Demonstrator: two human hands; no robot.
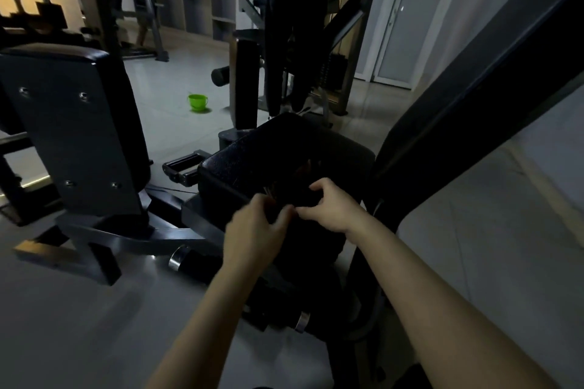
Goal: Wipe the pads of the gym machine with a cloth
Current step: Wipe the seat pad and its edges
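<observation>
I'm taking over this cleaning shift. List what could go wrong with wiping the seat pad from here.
1. The dark cloth, which the left hand and right hand grip, barely shows against the black seat pad, so missed patches may go unnoticed in this dim light.
2. The slanted frame bar rises close beside the right arm; a wide stroke could knock into it.
3. The green bucket sits well away on the floor, so rinsing means walking.

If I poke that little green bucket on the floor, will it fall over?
Probably it would slide or tip easily. The green bucket looks small and like thin plastic, so likely light. It stands upright on smooth floor tiles, with nothing touching it. Whether anything inside weighs it down cannot be seen.
</observation>
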